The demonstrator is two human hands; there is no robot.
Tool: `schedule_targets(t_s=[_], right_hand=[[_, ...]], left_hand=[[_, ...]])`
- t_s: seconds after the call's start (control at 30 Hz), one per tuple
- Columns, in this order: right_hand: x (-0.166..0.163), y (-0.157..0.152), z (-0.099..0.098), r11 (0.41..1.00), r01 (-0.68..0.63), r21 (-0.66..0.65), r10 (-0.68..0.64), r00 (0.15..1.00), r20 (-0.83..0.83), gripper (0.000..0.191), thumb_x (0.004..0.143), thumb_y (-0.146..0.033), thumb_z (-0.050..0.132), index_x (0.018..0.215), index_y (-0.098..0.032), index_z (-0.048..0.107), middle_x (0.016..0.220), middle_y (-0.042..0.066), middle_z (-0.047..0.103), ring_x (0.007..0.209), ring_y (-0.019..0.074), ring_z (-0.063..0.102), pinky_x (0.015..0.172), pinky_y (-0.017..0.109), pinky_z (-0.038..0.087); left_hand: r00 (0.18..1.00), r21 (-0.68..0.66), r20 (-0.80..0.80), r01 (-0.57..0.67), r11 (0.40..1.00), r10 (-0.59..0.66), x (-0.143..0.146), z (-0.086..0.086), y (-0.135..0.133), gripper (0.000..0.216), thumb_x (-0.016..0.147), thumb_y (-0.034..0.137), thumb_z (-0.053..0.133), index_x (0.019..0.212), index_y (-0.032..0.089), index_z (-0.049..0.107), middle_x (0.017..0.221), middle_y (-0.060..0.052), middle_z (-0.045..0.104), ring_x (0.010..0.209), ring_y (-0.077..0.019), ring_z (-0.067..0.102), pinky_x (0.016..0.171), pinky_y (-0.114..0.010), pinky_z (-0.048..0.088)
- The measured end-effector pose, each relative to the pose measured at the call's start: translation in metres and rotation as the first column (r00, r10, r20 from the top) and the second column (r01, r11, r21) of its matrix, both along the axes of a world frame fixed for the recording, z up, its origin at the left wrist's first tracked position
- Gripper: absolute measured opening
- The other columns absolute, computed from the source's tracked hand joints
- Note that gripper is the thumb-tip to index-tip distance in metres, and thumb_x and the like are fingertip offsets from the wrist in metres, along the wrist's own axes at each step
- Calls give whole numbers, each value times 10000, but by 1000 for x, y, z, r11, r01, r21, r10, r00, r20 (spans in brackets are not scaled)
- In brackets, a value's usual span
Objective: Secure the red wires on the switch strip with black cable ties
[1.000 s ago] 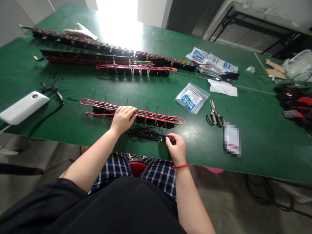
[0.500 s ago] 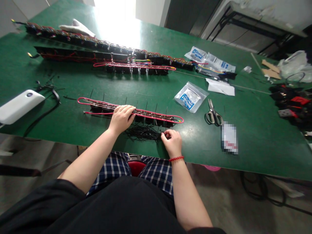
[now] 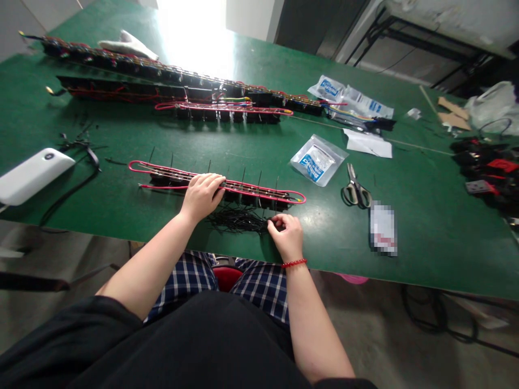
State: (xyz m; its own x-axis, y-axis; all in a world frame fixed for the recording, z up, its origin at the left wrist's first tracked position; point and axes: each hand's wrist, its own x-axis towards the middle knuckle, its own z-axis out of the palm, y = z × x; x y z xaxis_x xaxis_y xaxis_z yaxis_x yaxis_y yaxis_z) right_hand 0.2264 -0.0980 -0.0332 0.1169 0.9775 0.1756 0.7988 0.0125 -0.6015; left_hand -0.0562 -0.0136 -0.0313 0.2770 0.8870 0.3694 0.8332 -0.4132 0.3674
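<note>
A long strip of black parts edged with pink wire (image 3: pixel 259 191) lies across the green table (image 3: pixel 121 200) in front of me, with thin black cable ties standing up along it. My left hand (image 3: pixel 201 195) rests on the middle of this strip, fingers curled over its top. A loose heap of black cable ties (image 3: pixel 239 221) lies just below the strip. My right hand (image 3: pixel 286 234) sits at the right end of that heap, fingers pinched together on the ties.
Longer wired strips (image 3: pixel 170 81) lie across the far side. A white device (image 3: pixel 32 174) with a black cable sits at the left edge. Plastic bags (image 3: pixel 318 160), scissors (image 3: pixel 356 190) and a small card (image 3: pixel 383 227) lie to the right, with black and red parts (image 3: pixel 486 173) farther right.
My right hand shifted a little left toward the heap of ties and closed on them. My left hand has stayed on the strip.
</note>
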Motion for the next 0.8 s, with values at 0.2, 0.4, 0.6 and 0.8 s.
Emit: schedule_targets(t_s=[0.2,0.4,0.6,0.8], right_hand=[[2,1,-1,999,-39,15,39,999,-2,129,853,-316,647,820,-237,743,802,43,707,835,236,594,807,383,467],[3,1,-3,999,-32,19,32,999,-2,162,879,-315,633,782,-230,732,777,49,701,826,236,589,793,383,471],[3,0,-4,998,-44,40,43,999,15,155,890,-289,611,786,-226,708,792,54,693,834,241,574,809,392,465],[3,-2,-1,993,-20,116,23,1000,-19,125,909,-256,580,820,-216,658,831,59,670,862,234,562,836,391,457]], left_hand=[[1000,7,0,1,1000,-1,-1,-1,0,386,994,385,469,1306,245,647,1331,-82,683,1268,-287,590,1124,-489,386],[1000,10,-8,-1,1000,1,-1,-1,0,385,1003,384,458,1306,239,647,1334,-83,682,1267,-283,594,1122,-482,385],[1000,12,-16,-3,1000,3,0,1,-1,381,1010,389,447,1298,238,645,1329,-82,683,1265,-281,597,1121,-477,386],[1000,19,-18,0,1000,0,0,0,0,383,1015,396,446,1286,222,652,1326,-88,684,1259,-279,599,1120,-470,388]])
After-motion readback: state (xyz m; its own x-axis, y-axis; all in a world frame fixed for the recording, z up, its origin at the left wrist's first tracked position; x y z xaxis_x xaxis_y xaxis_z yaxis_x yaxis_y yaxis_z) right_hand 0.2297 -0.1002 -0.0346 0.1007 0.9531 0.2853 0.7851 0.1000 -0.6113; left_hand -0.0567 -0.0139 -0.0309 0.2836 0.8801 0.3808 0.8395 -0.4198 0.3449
